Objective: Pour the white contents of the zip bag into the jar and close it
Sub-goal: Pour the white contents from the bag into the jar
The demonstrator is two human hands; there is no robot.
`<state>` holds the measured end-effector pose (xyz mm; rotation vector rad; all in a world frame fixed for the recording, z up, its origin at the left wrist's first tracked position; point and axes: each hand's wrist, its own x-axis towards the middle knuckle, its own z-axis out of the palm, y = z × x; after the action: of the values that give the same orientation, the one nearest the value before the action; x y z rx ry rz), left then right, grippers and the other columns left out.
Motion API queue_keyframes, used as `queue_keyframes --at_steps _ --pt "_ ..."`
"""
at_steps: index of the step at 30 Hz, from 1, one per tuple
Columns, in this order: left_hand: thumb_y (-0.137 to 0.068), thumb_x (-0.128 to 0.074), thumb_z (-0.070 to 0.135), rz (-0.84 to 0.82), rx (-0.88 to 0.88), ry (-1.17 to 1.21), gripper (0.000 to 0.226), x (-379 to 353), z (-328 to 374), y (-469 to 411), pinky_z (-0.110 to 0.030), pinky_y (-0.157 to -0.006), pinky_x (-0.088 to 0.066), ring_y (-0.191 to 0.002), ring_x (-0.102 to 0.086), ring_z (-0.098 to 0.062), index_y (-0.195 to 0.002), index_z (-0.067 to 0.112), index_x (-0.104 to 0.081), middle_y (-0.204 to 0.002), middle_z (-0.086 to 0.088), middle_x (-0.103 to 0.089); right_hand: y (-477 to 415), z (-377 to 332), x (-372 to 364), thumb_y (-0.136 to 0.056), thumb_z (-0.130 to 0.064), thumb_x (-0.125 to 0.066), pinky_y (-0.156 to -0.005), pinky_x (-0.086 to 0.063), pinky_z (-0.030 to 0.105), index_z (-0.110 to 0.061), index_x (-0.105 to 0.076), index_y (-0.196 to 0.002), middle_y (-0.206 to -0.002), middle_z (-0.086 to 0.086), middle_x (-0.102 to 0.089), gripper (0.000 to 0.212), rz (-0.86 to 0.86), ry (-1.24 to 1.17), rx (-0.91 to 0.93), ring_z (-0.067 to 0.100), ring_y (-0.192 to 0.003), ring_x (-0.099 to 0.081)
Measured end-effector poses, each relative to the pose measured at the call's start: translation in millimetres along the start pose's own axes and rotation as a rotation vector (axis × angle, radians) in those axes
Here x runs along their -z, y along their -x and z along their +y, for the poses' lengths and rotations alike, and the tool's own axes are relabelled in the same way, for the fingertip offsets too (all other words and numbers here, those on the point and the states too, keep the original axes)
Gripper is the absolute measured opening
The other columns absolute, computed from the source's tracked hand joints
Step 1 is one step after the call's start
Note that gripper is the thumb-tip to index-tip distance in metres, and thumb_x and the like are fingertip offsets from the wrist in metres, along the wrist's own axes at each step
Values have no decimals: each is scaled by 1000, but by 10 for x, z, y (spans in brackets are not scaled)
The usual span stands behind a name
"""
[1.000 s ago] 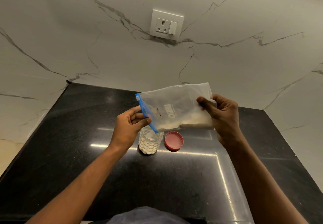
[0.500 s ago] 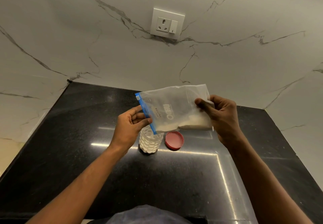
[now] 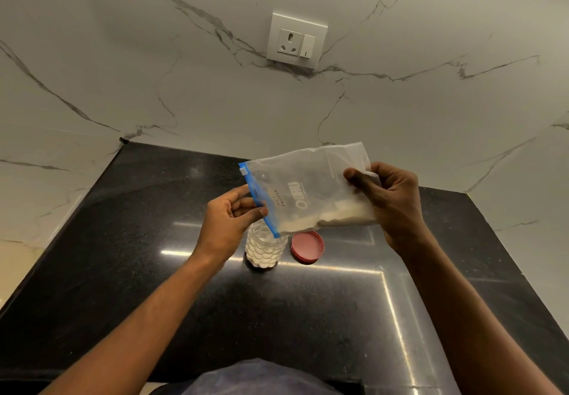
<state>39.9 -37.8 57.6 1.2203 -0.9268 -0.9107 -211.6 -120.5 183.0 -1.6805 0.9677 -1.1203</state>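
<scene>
A clear zip bag (image 3: 303, 185) with a blue zip strip is held sideways above the counter, with white powder settled along its lower edge. My left hand (image 3: 229, 220) pinches the blue zip end, and its lower corner hangs over the mouth of the jar (image 3: 264, 248). My right hand (image 3: 392, 202) grips the bag's closed end, raised a little higher. The clear dimpled jar stands open on the black counter with white contents inside. Its red lid (image 3: 308, 247) lies flat just to the right of the jar.
The black polished counter (image 3: 154, 287) ends at a marble wall behind and on both sides. A white wall socket (image 3: 296, 40) sits on the wall above. A dark blue garment (image 3: 258, 379) shows at the near edge.
My right hand has lifted the bag's closed end slightly, tilting the bag more toward the zip end. The jar and lid have not moved.
</scene>
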Motion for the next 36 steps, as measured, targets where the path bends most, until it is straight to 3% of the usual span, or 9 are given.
queue_keyframes --at_steps 18,22,36 --pt "-90 -78 0 9 -4 17 44 -5 -8 -32 -27 -88 -64 -105 -80 -17 -131 9 -68 -110 -2 -83 -77 -45 -44 -86 -24 -82 -58 -57 23 -21 -77 -79 -72 -2 -77 9 -3 26 24 10 -63 -69" --pt "-90 -78 0 5 -9 20 46 -18 11 -48 -26 -87 -64 -105 -79 -16 -133 8 -67 -111 -2 -83 -79 -62 -24 -81 -33 -83 -59 -58 27 -25 -80 -75 -73 -1 -76 11 20 10 19 14 -64 -69" --pt "-90 -78 -1 -3 0 34 44 -13 -36 -57 -26 -87 -64 -105 -79 -17 -132 9 -67 -110 -2 -83 -38 -62 -56 -84 -29 -82 -61 -59 22 -26 -78 -78 -78 -4 -79 8 -47 81 65 11 -66 -73"
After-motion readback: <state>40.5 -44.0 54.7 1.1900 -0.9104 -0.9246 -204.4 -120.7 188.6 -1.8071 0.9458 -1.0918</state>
